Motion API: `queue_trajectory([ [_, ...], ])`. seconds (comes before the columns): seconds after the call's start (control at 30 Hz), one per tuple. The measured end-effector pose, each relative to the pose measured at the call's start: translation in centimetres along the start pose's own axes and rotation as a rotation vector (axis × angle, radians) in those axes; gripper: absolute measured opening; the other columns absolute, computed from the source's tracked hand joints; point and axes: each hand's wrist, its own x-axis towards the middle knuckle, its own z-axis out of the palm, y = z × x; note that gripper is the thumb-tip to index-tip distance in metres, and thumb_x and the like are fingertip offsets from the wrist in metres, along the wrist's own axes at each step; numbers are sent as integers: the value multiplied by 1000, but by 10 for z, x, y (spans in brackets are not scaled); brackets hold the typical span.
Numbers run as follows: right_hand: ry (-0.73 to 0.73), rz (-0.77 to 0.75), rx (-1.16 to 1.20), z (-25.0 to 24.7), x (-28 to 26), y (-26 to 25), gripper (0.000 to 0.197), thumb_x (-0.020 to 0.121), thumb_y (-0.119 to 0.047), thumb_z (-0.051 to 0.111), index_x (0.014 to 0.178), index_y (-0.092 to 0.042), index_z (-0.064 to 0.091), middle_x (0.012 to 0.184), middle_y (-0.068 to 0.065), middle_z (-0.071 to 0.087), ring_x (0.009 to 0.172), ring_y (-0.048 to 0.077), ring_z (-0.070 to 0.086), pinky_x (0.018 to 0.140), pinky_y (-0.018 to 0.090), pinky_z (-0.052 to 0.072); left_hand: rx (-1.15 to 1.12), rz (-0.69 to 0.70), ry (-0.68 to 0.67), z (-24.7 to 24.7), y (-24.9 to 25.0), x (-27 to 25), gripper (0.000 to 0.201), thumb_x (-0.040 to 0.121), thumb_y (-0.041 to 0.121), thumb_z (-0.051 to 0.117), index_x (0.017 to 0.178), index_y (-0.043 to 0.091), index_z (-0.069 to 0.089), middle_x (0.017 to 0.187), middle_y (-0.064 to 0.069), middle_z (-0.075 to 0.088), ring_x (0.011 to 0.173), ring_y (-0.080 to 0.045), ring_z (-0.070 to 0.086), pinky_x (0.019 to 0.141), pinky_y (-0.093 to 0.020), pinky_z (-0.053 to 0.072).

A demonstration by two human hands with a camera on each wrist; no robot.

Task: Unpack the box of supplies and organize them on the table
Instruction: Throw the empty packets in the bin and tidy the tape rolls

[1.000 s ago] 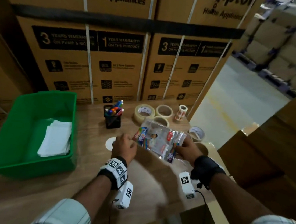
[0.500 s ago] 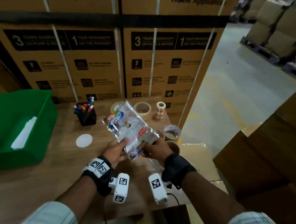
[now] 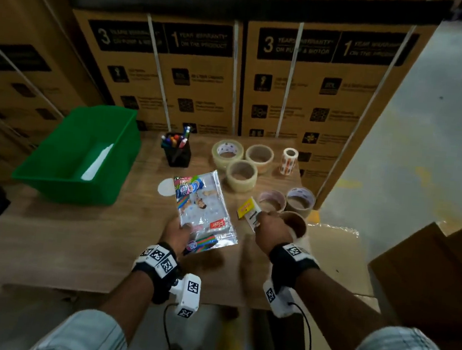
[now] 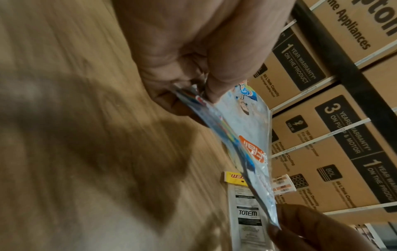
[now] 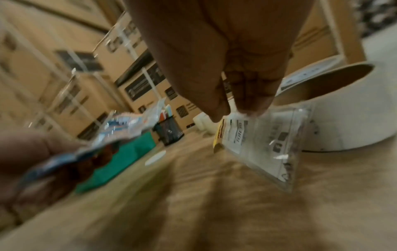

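Note:
My left hand (image 3: 175, 233) pinches the near end of a shiny colourful plastic packet (image 3: 202, 206) and holds it just above the wooden table (image 3: 75, 232); in the left wrist view thumb and fingers clamp the packet (image 4: 242, 135). My right hand (image 3: 271, 227) pinches a small clear packet with a yellow header card (image 3: 248, 211), printed TOTEM (image 5: 257, 144), beside a tape roll. The two packets are apart. The open cardboard box (image 3: 329, 259) lies under my right forearm at the table's right end.
A green bin (image 3: 61, 174) with white sheets stands at the left. A black pen holder (image 3: 177, 152), several tape rolls (image 3: 241, 174) and a label roll (image 3: 289, 161) line the back right. A white disc (image 3: 165, 188) lies beyond the colourful packet. Stacked cartons wall the back.
Both hands held the packets together before. Now they have parted: the left keeps the colourful packet lower over the table, the right has drawn the small yellow-topped packet off to the right.

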Motion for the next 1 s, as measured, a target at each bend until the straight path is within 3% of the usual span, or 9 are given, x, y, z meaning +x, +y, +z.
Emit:
queue_trajectory([
  [0.1, 34, 64, -274, 11, -4, -6, 38, 87, -20, 49, 124, -15, 42, 125, 16, 44, 108, 38, 50, 78, 42, 45, -27, -37, -15, -5, -8, -8, 20, 95, 5, 47, 108, 13, 60, 104, -13, 69, 80, -23, 68, 73, -32, 55],
  [0.17, 68, 92, -359, 11, -4, -6, 40, 86, -25, 53, 122, -17, 40, 124, 16, 48, 108, 38, 49, 80, 42, 41, -14, -44, -4, -9, -6, -15, 18, 96, 4, 46, 106, 13, 59, 98, -11, 68, 77, -21, 66, 68, -29, 52],
  [0.27, 52, 80, -389, 13, 1, -3, 42, 83, -21, 53, 121, -16, 37, 121, 16, 55, 109, 37, 51, 82, 42, 40, -49, -37, 5, -14, -9, -21, 20, 96, 3, 47, 111, 9, 58, 105, -15, 66, 82, -25, 65, 76, -30, 51],
  [0.37, 31, 2, -292, 9, 2, -9, 40, 83, -13, 51, 121, -13, 41, 117, 15, 58, 107, 36, 54, 81, 42, 45, -41, -36, 24, -20, -13, -27, 20, 97, 5, 46, 112, 10, 58, 112, -17, 66, 88, -27, 65, 81, -33, 52],
  [0.5, 58, -156, 9, -1, 3, -40, 25, 83, -11, 54, 108, -10, 51, 110, 16, 57, 100, 37, 59, 80, 40, 50, -71, -21, 63, -42, -17, -34, 23, 98, 5, 45, 118, 1, 56, 109, -18, 64, 77, -21, 63, 62, -26, 50],
  [0.67, 17, -295, 204, -16, 3, -113, 9, 93, -25, 47, 98, -18, 47, 98, 13, 68, 89, 32, 64, 70, 33, 50, -121, 16, 173, -102, -21, -41, 21, 98, 7, 46, 114, -1, 57, 102, -17, 64, 72, -16, 61, 59, -24, 46],
  [0.8, 6, -416, 327, -5, 0, -192, 16, 94, -19, 48, 109, -15, 52, 104, 13, 69, 92, 32, 64, 69, 30, 46, -118, 49, 312, -178, -33, -43, 16, 97, 9, 48, 106, 1, 58, 101, -20, 65, 77, -21, 59, 64, -25, 45],
  [0.9, -10, -489, 353, 23, 0, -264, 13, 93, -15, 49, 105, -11, 53, 100, 17, 67, 90, 34, 62, 71, 35, 47, -131, 61, 404, -250, -53, -51, 14, 95, 9, 49, 105, 3, 58, 102, -18, 66, 87, -26, 63, 76, -30, 48],
  [1.0, -49, -501, 354, 58, -7, -338, 9, 93, -18, 49, 101, -16, 52, 99, 15, 67, 90, 33, 62, 71, 35, 47, -126, 43, 524, -330, -80, -48, 15, 93, 11, 55, 103, 0, 58, 109, -22, 66, 96, -32, 65, 89, -41, 52],
])
